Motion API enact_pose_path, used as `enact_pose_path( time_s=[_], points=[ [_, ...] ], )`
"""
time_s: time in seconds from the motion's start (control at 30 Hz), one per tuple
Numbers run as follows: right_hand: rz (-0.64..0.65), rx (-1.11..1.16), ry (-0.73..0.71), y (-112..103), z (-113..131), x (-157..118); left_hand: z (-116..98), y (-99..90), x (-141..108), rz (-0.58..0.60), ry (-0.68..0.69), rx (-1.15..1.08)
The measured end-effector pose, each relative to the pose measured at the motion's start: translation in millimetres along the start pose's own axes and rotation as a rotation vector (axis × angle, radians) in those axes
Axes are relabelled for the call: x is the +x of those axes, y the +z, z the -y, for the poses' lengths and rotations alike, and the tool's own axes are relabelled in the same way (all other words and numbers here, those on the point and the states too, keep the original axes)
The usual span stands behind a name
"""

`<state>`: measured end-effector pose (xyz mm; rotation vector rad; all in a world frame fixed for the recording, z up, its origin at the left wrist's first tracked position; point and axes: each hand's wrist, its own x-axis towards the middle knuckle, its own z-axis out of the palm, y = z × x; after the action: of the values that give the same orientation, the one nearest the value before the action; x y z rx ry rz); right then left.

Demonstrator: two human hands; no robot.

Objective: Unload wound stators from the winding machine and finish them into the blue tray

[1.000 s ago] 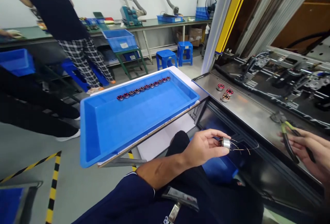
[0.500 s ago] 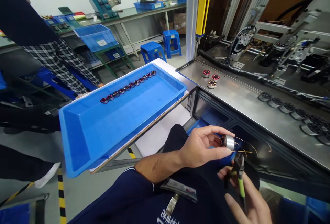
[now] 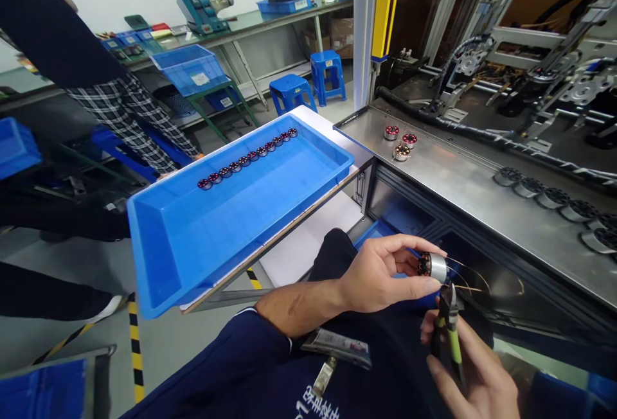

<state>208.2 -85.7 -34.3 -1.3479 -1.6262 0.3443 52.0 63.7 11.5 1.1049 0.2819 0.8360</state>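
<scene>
Between the thumb and fingers of my left hand (image 3: 378, 274) is a small motor stator (image 3: 436, 267), a silver cylinder with dark windings at its left end. Thin copper wires (image 3: 477, 281) trail from its right side. My right hand (image 3: 475, 367) is closed around green-and-black handled wire cutters (image 3: 452, 326). The cutter jaws point up, close under the stator's lower right edge near the wires. Whether the jaws touch a wire I cannot tell. Part of the cutters' handles is hidden by my right fingers.
A long blue tray (image 3: 231, 226) on the left holds a row of several small motor parts (image 3: 248, 158). Three more parts (image 3: 401, 142) stand on the metal machine table (image 3: 463, 181), with several dark rings (image 3: 552, 197) farther right. Another person (image 3: 72, 53) stands at the left, beyond the tray.
The whole view has shifted slightly, so the scene sits farther right. The cutter jaws are closer to the stator's lower edge. Both hands keep their holds.
</scene>
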Motion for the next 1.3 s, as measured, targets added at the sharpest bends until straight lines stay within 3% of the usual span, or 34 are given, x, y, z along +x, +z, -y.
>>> enact_pose_path(
  time_s=[0.43,0.6,0.8,1.03,1.3],
  points=[
    [-0.030,-0.208,-0.056,-0.2,-4.1,-3.0,2.1,-1.8,-0.6,0.001,0.062,0.010],
    [0.013,-0.283,-0.113,0.4,-3.6,-3.6,1.7,2.1,-2.1,-0.062,0.165,0.090],
    [0.043,-0.251,-0.125,0.0,5.5,5.8,-1.3,2.6,-4.9,-0.058,0.346,0.288],
    [-0.026,-0.262,-0.162,-0.4,8.9,13.0,-2.9,0.5,-3.8,-0.030,0.428,0.377],
    [-0.105,-0.237,-0.034,-5.3,6.6,3.8,-7.8,1.9,-4.2,-0.023,0.455,0.434]
  ],
)
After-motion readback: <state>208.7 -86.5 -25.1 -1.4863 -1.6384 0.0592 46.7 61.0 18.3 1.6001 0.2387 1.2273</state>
